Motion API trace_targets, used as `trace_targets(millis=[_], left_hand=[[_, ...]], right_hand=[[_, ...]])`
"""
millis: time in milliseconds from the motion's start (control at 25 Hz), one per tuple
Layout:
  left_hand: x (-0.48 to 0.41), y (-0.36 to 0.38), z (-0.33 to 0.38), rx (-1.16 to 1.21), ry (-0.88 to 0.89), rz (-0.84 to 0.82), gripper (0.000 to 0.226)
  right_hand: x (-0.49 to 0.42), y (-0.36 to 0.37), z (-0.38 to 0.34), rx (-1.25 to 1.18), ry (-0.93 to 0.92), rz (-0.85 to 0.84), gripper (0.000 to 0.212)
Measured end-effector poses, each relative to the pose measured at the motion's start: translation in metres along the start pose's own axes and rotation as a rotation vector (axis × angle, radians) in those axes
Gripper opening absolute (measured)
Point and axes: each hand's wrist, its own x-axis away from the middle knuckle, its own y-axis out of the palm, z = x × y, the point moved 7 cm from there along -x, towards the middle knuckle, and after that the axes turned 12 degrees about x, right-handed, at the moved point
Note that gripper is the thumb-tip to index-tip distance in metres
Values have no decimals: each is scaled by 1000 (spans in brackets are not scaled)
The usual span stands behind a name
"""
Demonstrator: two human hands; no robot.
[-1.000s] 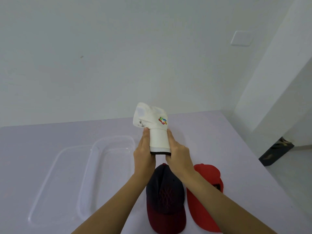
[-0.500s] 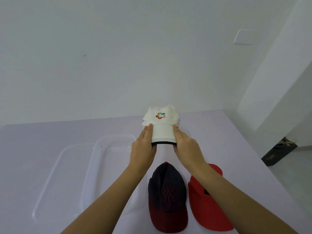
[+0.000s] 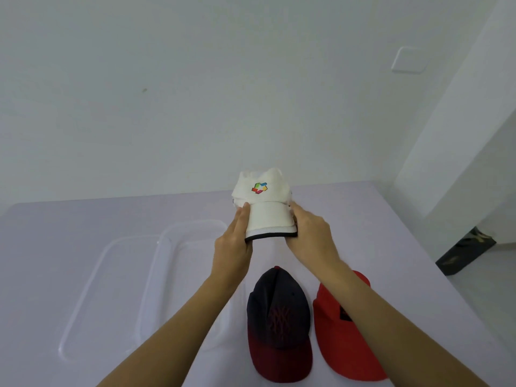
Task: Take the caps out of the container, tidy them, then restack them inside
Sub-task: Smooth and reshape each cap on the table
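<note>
Tidying the white cap [image 3: 261,203] in mid-air above the pale table [image 3: 69,219], I am judging that this step goes best if I am pressing both sides of the brim evenly, so its curve comes out symmetrical, and smoothing the crumpled crown before laying the cap down flat. The cap is facing me, its coloured logo showing, its dark-edged brim pointing toward me. My left grip [image 3: 233,247] is pinching the brim's left edge narrowly, fingers lying almost straight along it, while the thumb is hidden from view. My right grip [image 3: 310,236] is curling round the brim's right edge. Both are holding this cap and nothing else. Beneath my forearms, a dark cap [image 3: 279,317] and a red cap [image 3: 343,331] are lying side by side on the table, brims toward me. To my left, the clear container [image 3: 195,223] is sitting beside what I am taking to be its lid [image 3: 111,289], with all three caps outside it.
</note>
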Motion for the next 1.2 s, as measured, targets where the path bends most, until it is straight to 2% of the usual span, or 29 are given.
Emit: trace_targets(millis=[80, 200, 280, 360, 400, 480, 520, 640, 720, 840, 1040, 1200], left_hand=[[3, 1, -1, 68, -30, 24, 59], [6, 2, 4, 374, -240, 126, 60], [5, -4, 7, 290, -138, 99, 58], [1, -5, 3, 80, 46, -60, 64], [-2, -4, 0, 51, 88, -190, 72], [-4, -1, -8, 155, -7, -488, 85], [-8, -5, -11, 242, -85, -528, 87], [-44, -27, -23, 615, -315, -285, 78], [-67, -29, -15, 742, -377, -320, 70], [-80, -29, 6, 604, -380, -505, 59], [-86, -28, 22, 459, -347, -623, 35], [-85, -22, 21, 446, -406, -648, 42]], right_hand=[[0, 2, -5, -26, -16, -8, 48], [10, 7, -18, -277, 98, 50, 36], [13, 10, -16, -289, 85, 71, 39], [12, 11, -5, -217, 16, 69, 50], [13, 12, 3, -184, -6, 73, 55], [15, 12, 18, -126, -29, 97, 62], [17, 12, 22, -98, -49, 114, 65], [26, 13, 15, -41, -171, 203, 67], [30, 16, 5, -6, -228, 246, 67], [29, 17, 0, 18, -246, 271, 68], [30, 23, 1, 73, -283, 306, 71], [30, 33, 4, 67, -228, 262, 81]])
